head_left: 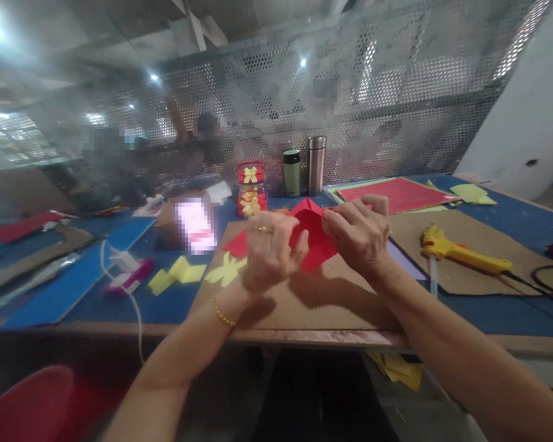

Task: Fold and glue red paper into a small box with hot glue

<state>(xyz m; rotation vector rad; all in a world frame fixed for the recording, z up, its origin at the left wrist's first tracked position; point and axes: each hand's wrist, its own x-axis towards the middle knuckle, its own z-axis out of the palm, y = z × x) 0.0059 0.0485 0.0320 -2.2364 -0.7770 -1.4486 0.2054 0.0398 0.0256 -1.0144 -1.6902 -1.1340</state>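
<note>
A folded piece of red paper is held up between my two hands, above a sheet of brown cardboard. My left hand, a little blurred, is closed at the paper's left edge with the thumb toward me. Fingers curled, my right hand pinches its upper right side. On the cardboard, left of my left hand, lie a yellow paper cut-out and another bit of red paper. Parts of the held paper are hidden behind my fingers.
A yellow glue gun rests on cardboard at right, its cord trailing off. Behind stand a green tumbler, a steel flask and red boxes with yellow bows. At left are a lit phone and a purple power strip.
</note>
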